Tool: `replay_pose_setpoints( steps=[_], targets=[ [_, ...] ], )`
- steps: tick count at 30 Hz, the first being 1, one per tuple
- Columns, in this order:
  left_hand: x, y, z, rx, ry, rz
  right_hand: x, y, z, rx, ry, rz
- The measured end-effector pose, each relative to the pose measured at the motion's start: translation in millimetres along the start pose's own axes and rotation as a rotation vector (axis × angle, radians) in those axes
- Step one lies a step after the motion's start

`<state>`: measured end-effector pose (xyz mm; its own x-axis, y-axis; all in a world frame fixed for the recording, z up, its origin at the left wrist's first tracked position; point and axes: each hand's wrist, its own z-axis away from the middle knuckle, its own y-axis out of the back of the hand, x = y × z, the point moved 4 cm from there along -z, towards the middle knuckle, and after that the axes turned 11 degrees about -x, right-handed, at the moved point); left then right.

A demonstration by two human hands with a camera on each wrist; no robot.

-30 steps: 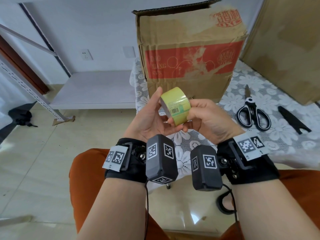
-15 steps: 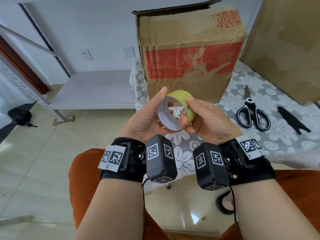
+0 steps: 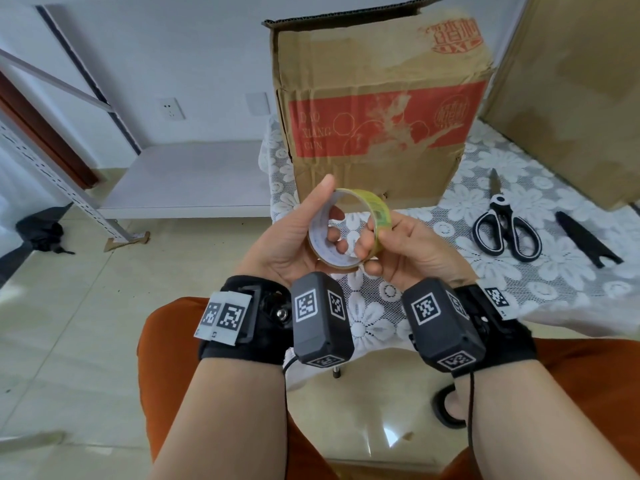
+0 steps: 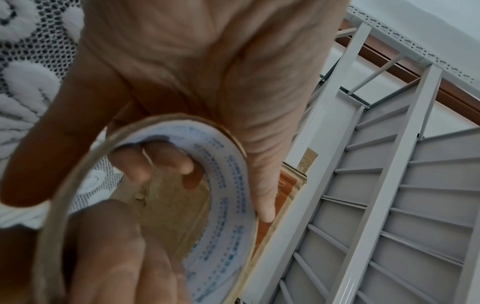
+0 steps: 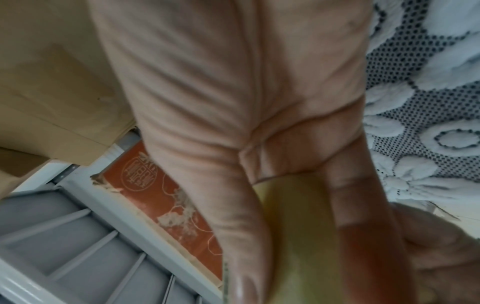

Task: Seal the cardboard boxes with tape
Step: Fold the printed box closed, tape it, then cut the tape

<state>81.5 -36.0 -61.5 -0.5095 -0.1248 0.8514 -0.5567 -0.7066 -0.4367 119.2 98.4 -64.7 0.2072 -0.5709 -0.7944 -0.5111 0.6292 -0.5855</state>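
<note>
tape roll (image 3: 349, 230) is held in the air between both hands, above the near edge of the table (image 3: 554, 289) and in front of the cardboard box (image 3: 377, 109). the roll is turned so that its white printed inner core is seen from the head view, with the yellowish outer band to the right. the left hand (image 3: 294, 244) is curled round the roll's left rim, thumb laid up along the outside and fingertips (image 4: 155, 162) hooked through the hole. the right hand (image 3: 405, 251) is clamped on the roll's right side, thumb pressed on the outer band and fingers tucked in under the rim.

the box is stood upright on the lace floral cloth of the table, a red printed panel across its front and its top flap raised at the back edge. a second, larger cardboard box (image 3: 571, 88) is seen at the right, just beside the first. black-handled scissors (image 3: 505, 223) are laid on the cloth to the right of the hands, and a black sheath-like piece (image 3: 585, 239) is laid just beside them, further right. a white metal shelf (image 3: 194, 174) is seen to the left of the table.
</note>
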Motion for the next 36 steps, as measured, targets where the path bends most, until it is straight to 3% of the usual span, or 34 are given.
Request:
replay_pose_setpoints(
  steps=[7, 13, 19, 28, 36],
  targets=[
    [-1.8, 0.4, -1.9, -0.016, 0.000, 0.019, 0.6, 0.1, 1.6, 0.010, 0.002, 0.000],
    [-1.7, 1.9, -3.1, 0.086, 0.026, 0.026, 1.7, 3.0, -0.3, 0.069, 0.017, -0.041],
    [-2.7, 4.2, -4.3, 0.038, 0.019, 0.107, -2.4, -7.2, 0.5, -0.065, 0.019, -0.071],
    [-4.3, 4.4, -3.8, 0.042, 0.044, 0.081, -1.8, -8.2, -0.9, 0.094, 0.006, -0.036],
    [-2.6, 0.7, -3.2, 0.069, 0.001, 0.092, -2.5, -8.2, -0.2, 0.097, -0.063, 0.021]
  ],
)
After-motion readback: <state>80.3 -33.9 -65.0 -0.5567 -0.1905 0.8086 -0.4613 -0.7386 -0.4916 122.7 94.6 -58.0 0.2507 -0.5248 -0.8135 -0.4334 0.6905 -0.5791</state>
